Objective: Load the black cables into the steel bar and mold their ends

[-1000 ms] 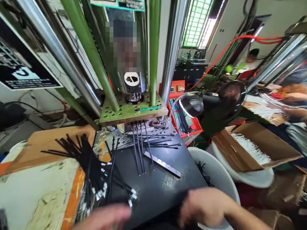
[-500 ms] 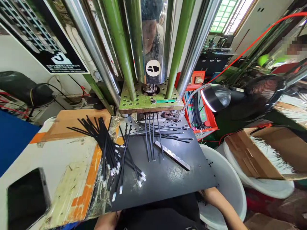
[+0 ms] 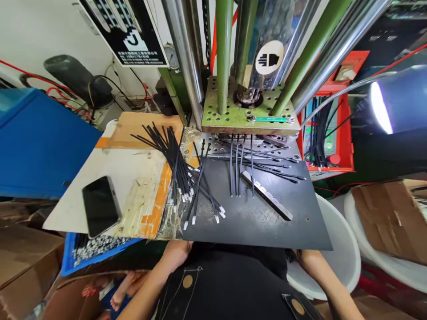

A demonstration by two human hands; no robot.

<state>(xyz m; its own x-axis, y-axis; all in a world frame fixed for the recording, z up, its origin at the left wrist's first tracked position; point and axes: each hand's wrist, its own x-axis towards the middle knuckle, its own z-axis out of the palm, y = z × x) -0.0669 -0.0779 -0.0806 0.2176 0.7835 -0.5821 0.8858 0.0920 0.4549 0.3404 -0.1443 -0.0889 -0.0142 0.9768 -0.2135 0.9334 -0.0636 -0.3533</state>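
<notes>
Both forearms reach down to the near edge of the black work plate [image 3: 213, 235]. My left hand [image 3: 182, 248] is below that edge, its fingers hidden. On the right, my right hand [image 3: 302, 255] is also mostly under the plate, beside a white tub, and its fingers do not show. On the plate lies a notched metal bar [image 3: 267, 195], set at a slant. Several thin black cables [image 3: 237, 173] run out from under the press's green platen [image 3: 227, 121]. More black cables [image 3: 276, 166] lie loose to their right. A bundle of black cables with white tips [image 3: 176, 162] rests at the left.
A phone [image 3: 102, 206] lies on the taped white board [image 3: 133, 166]. A green-handled wrench [image 3: 271, 119] sits on the platen. To the right are a red control box [image 3: 347, 155], a lamp [image 3: 382, 106] and the white tub [image 3: 347, 262]. Another person's bare limbs [image 3: 123, 289] show at lower left.
The view has swung left and down, so more of my forearms and apron shows. The cables, bar and press look unchanged. My hands stay low at the plate's near edge.
</notes>
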